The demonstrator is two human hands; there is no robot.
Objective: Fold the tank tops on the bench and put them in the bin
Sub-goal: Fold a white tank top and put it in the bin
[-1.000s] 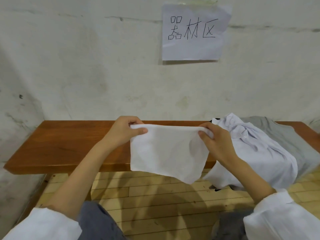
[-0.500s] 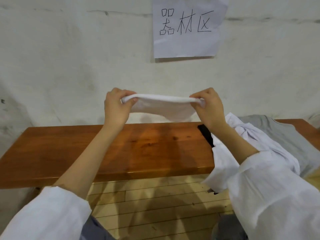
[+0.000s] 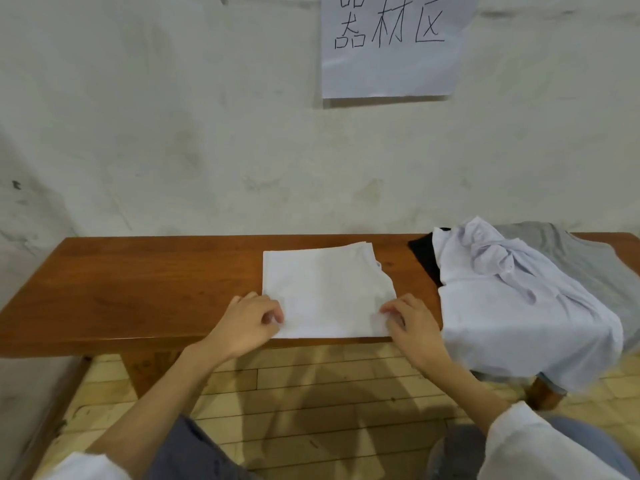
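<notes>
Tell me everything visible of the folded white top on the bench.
Plain white top, thin-looking cloth, folded into a rough rectangle, layered edges showing at its far right corner. It lies flat on the bench, near edge at the bench's front. The left hand pinches its near left corner, the right hand its near right one. It is clear of the pile at right.

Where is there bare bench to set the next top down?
Widest: the bench left of the folded white top, out to its left end. Narrow strip between that top and the clothes pile. Right end is crowded, buried under the pile.
</notes>
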